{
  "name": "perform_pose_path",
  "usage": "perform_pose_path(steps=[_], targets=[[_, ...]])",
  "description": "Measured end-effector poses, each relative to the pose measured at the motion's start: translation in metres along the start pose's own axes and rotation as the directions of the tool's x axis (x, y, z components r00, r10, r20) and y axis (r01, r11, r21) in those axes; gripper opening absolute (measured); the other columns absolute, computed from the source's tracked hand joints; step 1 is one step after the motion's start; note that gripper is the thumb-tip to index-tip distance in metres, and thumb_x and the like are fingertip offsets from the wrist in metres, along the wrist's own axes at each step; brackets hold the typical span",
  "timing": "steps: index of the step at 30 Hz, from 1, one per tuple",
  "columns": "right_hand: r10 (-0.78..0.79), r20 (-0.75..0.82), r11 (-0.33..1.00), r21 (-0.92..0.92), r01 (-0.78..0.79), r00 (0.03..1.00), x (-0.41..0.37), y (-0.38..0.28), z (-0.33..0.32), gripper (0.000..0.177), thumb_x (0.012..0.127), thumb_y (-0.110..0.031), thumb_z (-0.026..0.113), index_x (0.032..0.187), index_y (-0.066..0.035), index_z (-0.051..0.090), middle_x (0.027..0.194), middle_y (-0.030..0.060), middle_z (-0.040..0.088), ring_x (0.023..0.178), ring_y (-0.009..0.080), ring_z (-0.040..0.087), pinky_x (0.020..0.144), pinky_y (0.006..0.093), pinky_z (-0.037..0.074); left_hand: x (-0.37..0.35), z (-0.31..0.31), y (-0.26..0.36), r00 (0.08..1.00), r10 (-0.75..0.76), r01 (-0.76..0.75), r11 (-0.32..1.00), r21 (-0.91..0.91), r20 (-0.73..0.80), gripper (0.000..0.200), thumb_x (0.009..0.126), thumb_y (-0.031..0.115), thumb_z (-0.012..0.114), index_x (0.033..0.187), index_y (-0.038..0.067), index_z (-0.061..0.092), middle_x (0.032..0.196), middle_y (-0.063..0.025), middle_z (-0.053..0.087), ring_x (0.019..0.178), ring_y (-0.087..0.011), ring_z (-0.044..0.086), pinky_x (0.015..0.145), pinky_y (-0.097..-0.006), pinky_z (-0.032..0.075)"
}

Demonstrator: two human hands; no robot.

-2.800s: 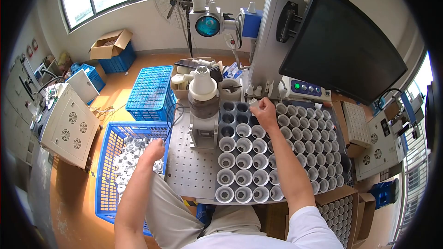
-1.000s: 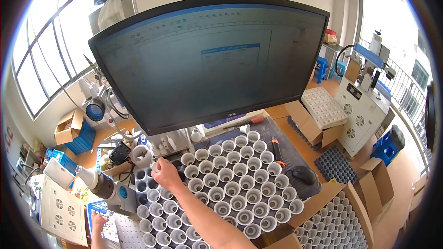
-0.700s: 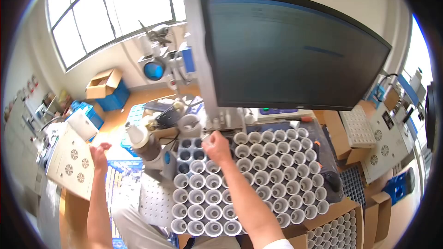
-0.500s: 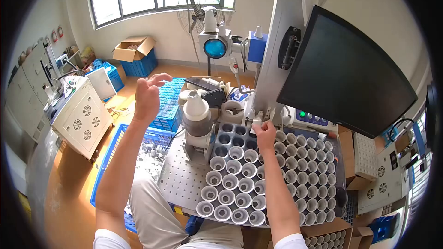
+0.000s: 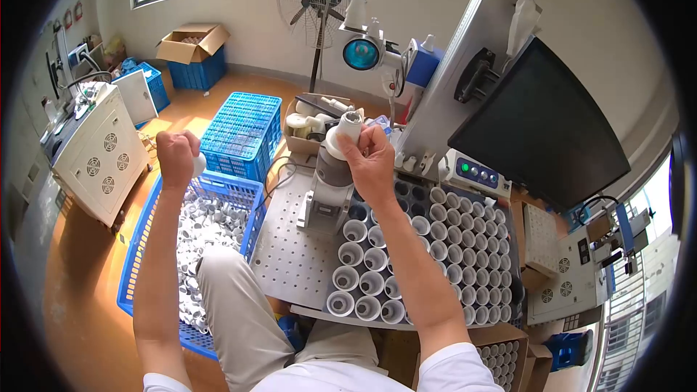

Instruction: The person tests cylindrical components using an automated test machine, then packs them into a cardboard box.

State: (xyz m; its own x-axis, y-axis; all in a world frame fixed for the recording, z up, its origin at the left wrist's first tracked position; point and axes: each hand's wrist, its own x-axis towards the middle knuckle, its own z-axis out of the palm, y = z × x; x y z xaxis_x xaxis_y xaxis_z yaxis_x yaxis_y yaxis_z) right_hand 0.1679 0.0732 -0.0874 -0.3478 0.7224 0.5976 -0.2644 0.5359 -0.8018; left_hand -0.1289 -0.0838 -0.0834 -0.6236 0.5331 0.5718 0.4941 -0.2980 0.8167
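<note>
My left hand [image 5: 178, 160] is raised over the blue basket, its fingers closed on a small white plastic part [image 5: 198, 165] that is mostly hidden by the hand. My right hand [image 5: 373, 163] grips a white plastic cup-shaped part [image 5: 350, 125] at the top of the grey cylindrical fixture [image 5: 334, 170]. The cup stands roughly upright, and its seat on the fixture is partly covered by my fingers. Below my right forearm, a dark tray holds rows of white cups [image 5: 372, 282], open ends up.
Many loose white parts [image 5: 210, 225] fill the blue basket [image 5: 147, 229] at left. Behind it stands a blue crate [image 5: 243, 127]. A laser head [image 5: 361, 54] hangs above the fixture; a monitor [image 5: 541, 127] and a control box [image 5: 475, 174] stand at right.
My right hand has moved from the tray up and left to the fixture with a white cup. My left hand has lowered and closed on a white part. The view has shifted.
</note>
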Motion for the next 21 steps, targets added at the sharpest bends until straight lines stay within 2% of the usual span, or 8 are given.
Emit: perform_pose_path(steps=[4,6,7,8,12,15,18,21], targets=[[-0.082,0.075,0.979,-0.18,0.094,0.994,-0.001,-0.006,-0.018,0.031,0.088,-0.021,0.069,0.075,-0.005,0.046,0.112,0.0147,0.064,0.092,0.0138,0.056,0.079,0.0295,0.046,-0.04,-0.098,-0.156,0.989,0.084,-0.017,0.889,0.458,-0.125,0.024,0.069,0.007,0.04,0.051,-0.005,0.052,0.053,-0.0134,0.057,0.052,-0.0219,0.053,0.057,-0.0372,0.044],[-0.005,0.018,0.995,-0.103,0.006,1.0,-0.001,-0.008,-0.052,0.027,0.087,-0.026,0.068,0.084,-0.002,0.055,0.109,0.0158,0.065,0.097,0.0192,0.059,0.083,0.0325,0.046,-0.061,-0.102,-0.143,0.989,-0.01,0.084,0.857,0.509,-0.146,0.021,0.069,0.007,0.042,0.056,-0.004,0.054,0.059,-0.0142,0.059,0.058,-0.0245,0.056,0.061,-0.0372,0.044],[0.139,0.054,0.939,-0.325,-0.115,0.989,-0.004,-0.009,-0.074,0.03,0.086,-0.029,0.069,0.087,-0.001,0.056,0.107,0.0165,0.065,0.097,0.0212,0.06,0.084,0.0336,0.046,-0.067,-0.104,-0.157,0.98,-0.138,0.187,0.89,0.417,-0.143,0.02,0.069,0.006,0.041,0.059,-0.004,0.055,0.062,-0.0157,0.06,0.061,-0.0254,0.057,0.063,-0.0362,0.044],[0.284,0.057,0.821,-0.53,-0.212,0.957,-0.006,-0.006,-0.097,0.034,0.084,-0.032,0.069,0.091,0.0,0.057,0.106,0.0172,0.066,0.097,0.0233,0.061,0.085,0.0348,0.047,-0.073,-0.089,-0.137,0.973,-0.226,0.228,0.894,0.386,-0.053,0.019,0.07,0.007,0.041,0.059,-0.002,0.054,0.066,-0.017,0.058,0.068,-0.0274,0.057,0.066,-0.0372,0.044],[0.671,0.021,0.251,-0.947,-0.2,0.741,-0.039,-0.001,-0.119,0.049,0.08,-0.039,0.069,0.107,0.002,0.06,0.099,0.0191,0.067,0.096,0.029,0.063,0.085,0.0379,0.049,-0.101,0.003,-0.11,0.914,0.039,-0.262,0.817,0.513,0.405,0.012,0.077,0.008,0.047,0.072,-0.002,0.051,0.079,-0.0201,0.055,0.083,-0.0362,0.053,0.075,-0.046,0.041],[0.732,0.03,0.149,-0.982,-0.116,0.681,-0.055,-0.001,-0.103,0.062,0.076,-0.057,0.064,0.104,-0.001,0.062,0.1,0.0196,0.066,0.1,0.0343,0.061,0.085,0.0458,0.045,-0.114,0.077,-0.061,0.854,-0.119,-0.196,0.828,0.526,0.506,0.012,0.077,0.008,0.051,0.077,-0.004,0.052,0.084,-0.0239,0.057,0.087,-0.0413,0.053,0.079,-0.0494,0.042],[0.675,0.13,0.085,-0.992,0.098,0.726,-0.073,0.015,-0.093,0.06,0.076,-0.056,0.065,0.102,-0.003,0.062,0.101,0.0182,0.066,0.1,0.0351,0.06,0.086,0.0467,0.043,-0.133,0.108,-0.081,0.803,-0.186,-0.196,0.814,0.546,0.566,0.013,0.077,0.008,0.053,0.079,-0.005,0.054,0.088,-0.026,0.058,0.091,-0.043,0.054,0.083,-0.0495,0.043],[0.706,0.118,0.065,-0.993,0.101,0.698,-0.07,0.025,-0.094,0.055,0.076,-0.049,0.065,0.107,-0.003,0.062,0.104,0.0189,0.066,0.102,0.0347,0.06,0.089,0.0453,0.044,-0.137,0.108,-0.086,0.699,-0.355,-0.156,0.771,0.617,0.621,0.015,0.077,0.008,0.053,0.081,-0.005,0.055,0.091,-0.0272,0.059,0.094,-0.0438,0.055,0.085,-0.0494,0.044]])
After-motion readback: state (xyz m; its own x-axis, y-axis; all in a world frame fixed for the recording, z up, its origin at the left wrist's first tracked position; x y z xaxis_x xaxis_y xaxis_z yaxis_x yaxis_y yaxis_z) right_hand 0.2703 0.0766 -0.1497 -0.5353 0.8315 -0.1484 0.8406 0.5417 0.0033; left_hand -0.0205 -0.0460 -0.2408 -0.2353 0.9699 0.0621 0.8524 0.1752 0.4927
